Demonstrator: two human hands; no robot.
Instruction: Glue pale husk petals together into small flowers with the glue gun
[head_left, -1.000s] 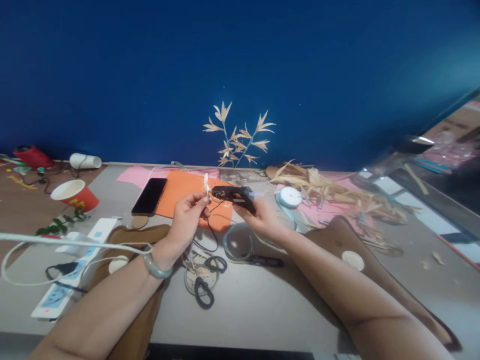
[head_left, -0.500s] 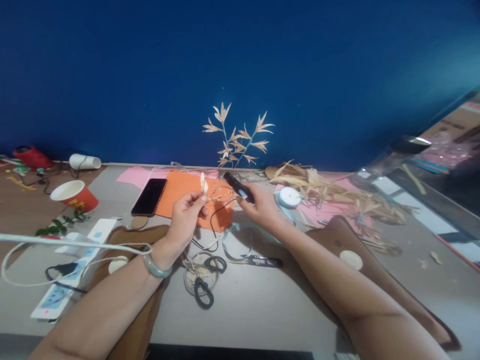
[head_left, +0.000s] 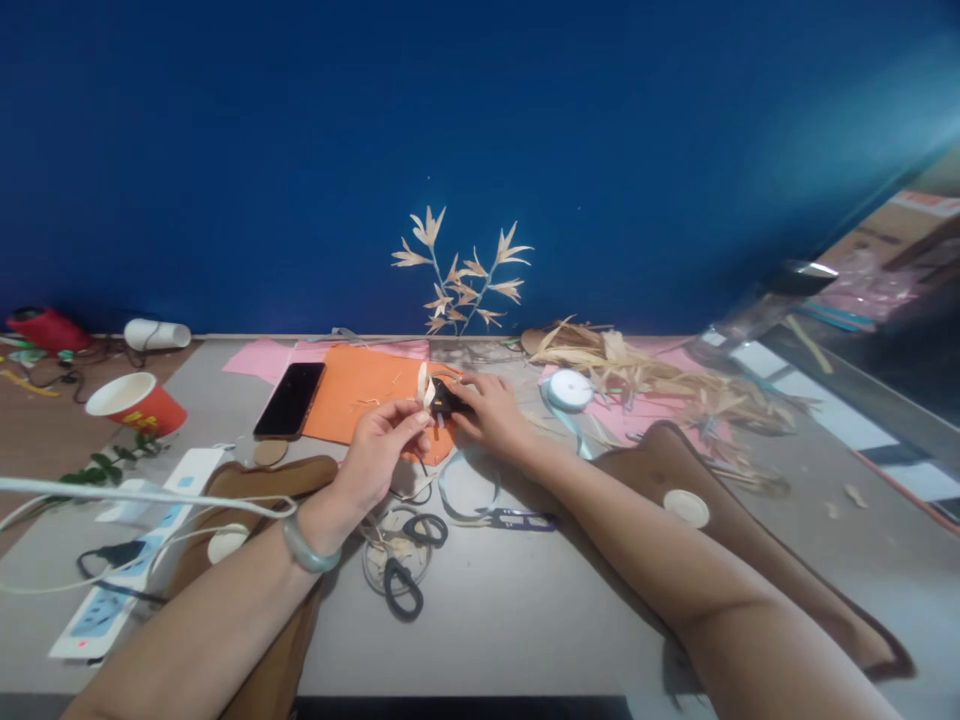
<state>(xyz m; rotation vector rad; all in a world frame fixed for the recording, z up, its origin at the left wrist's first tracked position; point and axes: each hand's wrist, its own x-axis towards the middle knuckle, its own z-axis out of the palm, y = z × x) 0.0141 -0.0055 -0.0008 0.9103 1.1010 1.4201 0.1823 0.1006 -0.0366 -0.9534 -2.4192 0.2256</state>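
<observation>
- Pinching a small pale petal, the left hand has thumb and fingers together on its base, holding it upright above the orange sheet.
- Half a second ago the black gun was tipped away from the petal; now it sits close beside it, on the right, though I can't make out whether they touch.
- The right hand has flattened over the gun, hiding most of it. Whether those fingers are clamped on it or merely resting there, I cannot tell.
- The petal's grip hasn't changed, so I'd judge the left hand is steadying while the right one manages the gun.
- Nearer the person on the worktop lie scissors and purple snips; a ribbon spool lies to the right.
- Behind both hands, the dried spray stands against the blue wall.
</observation>
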